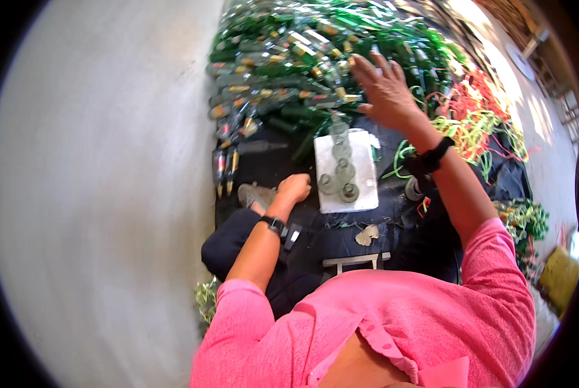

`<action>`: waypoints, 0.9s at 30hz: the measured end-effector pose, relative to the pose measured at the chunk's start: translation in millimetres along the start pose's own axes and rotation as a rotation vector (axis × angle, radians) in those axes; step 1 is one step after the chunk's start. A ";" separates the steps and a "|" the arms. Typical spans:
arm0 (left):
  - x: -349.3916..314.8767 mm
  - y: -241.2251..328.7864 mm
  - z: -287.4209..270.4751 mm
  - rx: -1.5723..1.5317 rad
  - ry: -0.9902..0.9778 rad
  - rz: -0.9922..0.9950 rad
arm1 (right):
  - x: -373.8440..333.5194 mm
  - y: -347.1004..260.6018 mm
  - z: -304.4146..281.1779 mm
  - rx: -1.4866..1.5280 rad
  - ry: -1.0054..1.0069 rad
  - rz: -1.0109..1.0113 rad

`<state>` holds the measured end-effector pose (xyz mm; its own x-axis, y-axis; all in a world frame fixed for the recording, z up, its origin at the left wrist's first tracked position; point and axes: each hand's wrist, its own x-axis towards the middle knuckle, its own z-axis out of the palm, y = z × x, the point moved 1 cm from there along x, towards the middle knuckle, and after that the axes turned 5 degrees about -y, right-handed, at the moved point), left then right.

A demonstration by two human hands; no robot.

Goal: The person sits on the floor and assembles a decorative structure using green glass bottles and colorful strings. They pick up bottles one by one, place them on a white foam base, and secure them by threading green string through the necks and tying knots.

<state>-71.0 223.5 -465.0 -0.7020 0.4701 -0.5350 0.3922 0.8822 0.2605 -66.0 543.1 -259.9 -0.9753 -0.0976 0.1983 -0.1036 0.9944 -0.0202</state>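
Observation:
My right hand [389, 94] is open, fingers spread, reaching over the near edge of a large heap of green and clear glass bottles [296, 71]. It holds nothing that I can see. Below it, several clear glass bottles [345, 169] stand upright on a white folded cloth or pad [329, 202]. Just left of that pad, my left hand [294, 188] is closed. Its fingers curl under, hiding whatever they may hold. Two dark bottles with labels [225, 169] lie at the heap's lower left, beyond my shoe [257, 195].
Red and yellow-green plastic strips [473, 113] lie tangled right of the heap. Black sheeting [263, 161] lies under the bottles. Near my lap are a small metal stool frame [356, 260] and a pale flat scrap [367, 235]. Grey floor [108, 194] extends along the left.

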 end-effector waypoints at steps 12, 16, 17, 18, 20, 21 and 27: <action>20.8 -18.5 6.6 -0.046 -0.034 -0.043 | -6.4 -9.4 4.5 0.025 0.217 -0.086; 47.9 -63.7 18.7 -0.093 0.084 -0.114 | -1.5 -17.9 7.7 0.064 0.221 -0.118; 53.0 -72.2 20.9 -0.098 0.078 -0.171 | -0.5 -19.1 8.5 0.084 0.217 -0.123; 58.7 -75.1 23.9 -0.113 0.102 -0.189 | -1.3 -17.0 10.2 0.097 0.210 -0.120; 66.8 -84.2 29.8 -0.145 0.152 -0.232 | 0.1 -15.8 16.6 0.131 0.199 -0.128; 69.0 -85.6 30.6 -0.131 0.133 -0.210 | -0.3 -15.7 19.8 0.150 0.187 -0.130; 86.7 -98.7 44.4 -0.160 0.323 -0.211 | 4.7 -18.2 24.3 0.152 0.080 -0.171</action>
<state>-144.2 176.0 -572.8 -0.9172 0.2408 -0.3173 0.1408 0.9411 0.3074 -73.4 523.5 -282.4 -0.9232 -0.2541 0.2884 -0.2997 0.9457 -0.1261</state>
